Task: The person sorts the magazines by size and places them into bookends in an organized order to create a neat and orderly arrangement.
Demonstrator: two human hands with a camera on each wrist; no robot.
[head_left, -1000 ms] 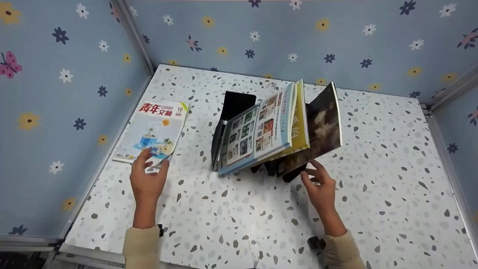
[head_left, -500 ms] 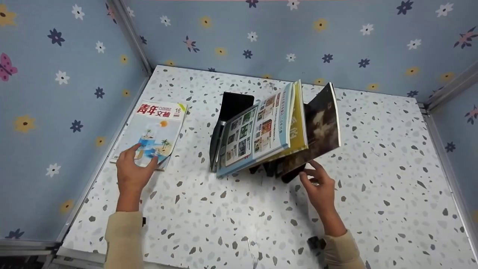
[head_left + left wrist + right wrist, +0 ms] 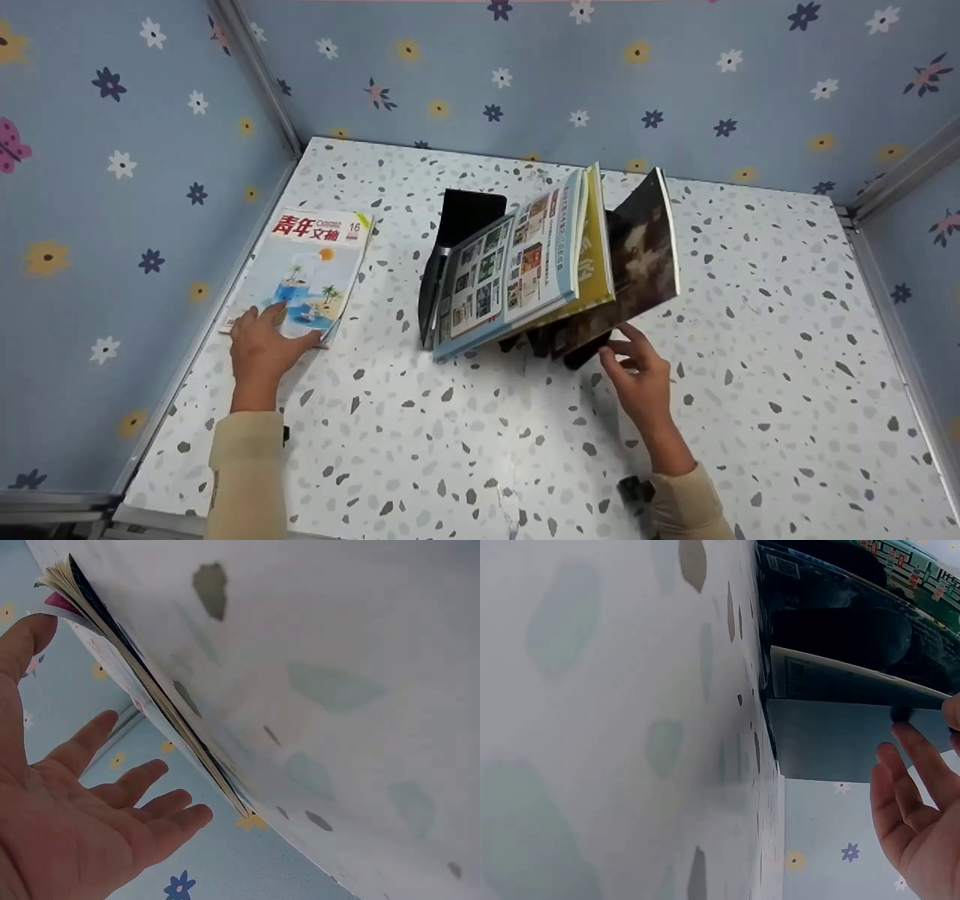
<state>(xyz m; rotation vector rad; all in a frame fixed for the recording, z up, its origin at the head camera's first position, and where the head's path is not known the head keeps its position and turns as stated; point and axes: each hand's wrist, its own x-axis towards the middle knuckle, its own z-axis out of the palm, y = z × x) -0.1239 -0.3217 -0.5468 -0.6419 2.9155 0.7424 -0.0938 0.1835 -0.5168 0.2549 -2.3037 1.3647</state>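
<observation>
A magazine (image 3: 304, 259) with a beach picture and red Chinese title lies flat at the left. My left hand (image 3: 259, 349) is over its near end, fingers spread on the cover side and thumb at the near right corner. In the left wrist view the thumb (image 3: 37, 634) meets the corner of the magazine's page edges (image 3: 161, 701). In the middle, a black book rack (image 3: 471, 214) holds leaning books: a light-blue one (image 3: 544, 251), a yellow one (image 3: 596, 262) and a dark brown one (image 3: 645, 259). My right hand (image 3: 641, 375) pinches the rack's right end plate (image 3: 825, 739).
The white speckled table (image 3: 780, 375) carries everything. Blue flowered panels with metal frames close it in at the left (image 3: 150, 225), back (image 3: 555, 75) and right. The magazine lies near the left panel. The books lean and fan toward the right.
My left hand has moved left and settled lower over the magazine's near end, its fingers spreading across the cover. The right hand stays at the rack's end plate. The head view shifts slightly.
</observation>
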